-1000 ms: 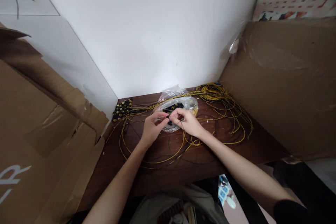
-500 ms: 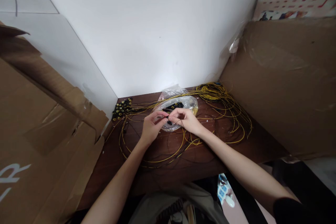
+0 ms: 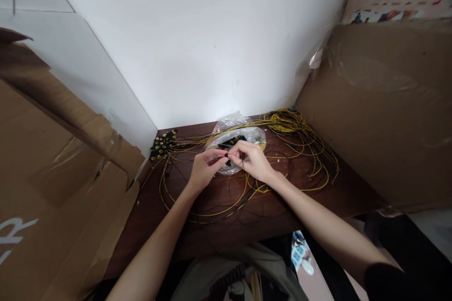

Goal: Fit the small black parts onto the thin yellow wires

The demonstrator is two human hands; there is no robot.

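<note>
- Head view, looking down at a dark wooden table (image 3: 289, 207) pushed into a white corner: compared with half a second earlier, both hands sit in nearly the same place, and the whole scene has shifted only slightly, as from a small head movement.
- The left hand (image 3: 204, 170) and the right hand (image 3: 252, 161) meet fingertip to fingertip above the middle of the table, just in front of a clear plastic bag (image 3: 236, 135).
- Both hands have thumb and fingers pressed together, pinching a small black piece (image 3: 228, 155) between them; it is too small to make out in detail.
- A thin dark wire (image 3: 243, 169) runs down from the right hand's fingers toward the table.
- The clear plastic bag lies open and crumpled on the table and holds small black parts with a few yellow spots.
- Long thin yellow cables (image 3: 300, 136) lie in loose loops across the table, thickest at the far right corner, with some loops passing under the wrists.
- A cluster of black and yellow connectors (image 3: 161, 145) lies at the table's far left edge, where several cables end.
- Brown cardboard sheets (image 3: 52, 160) stand on the left, and a large cardboard box (image 3: 384, 113) stands on the right.
</note>
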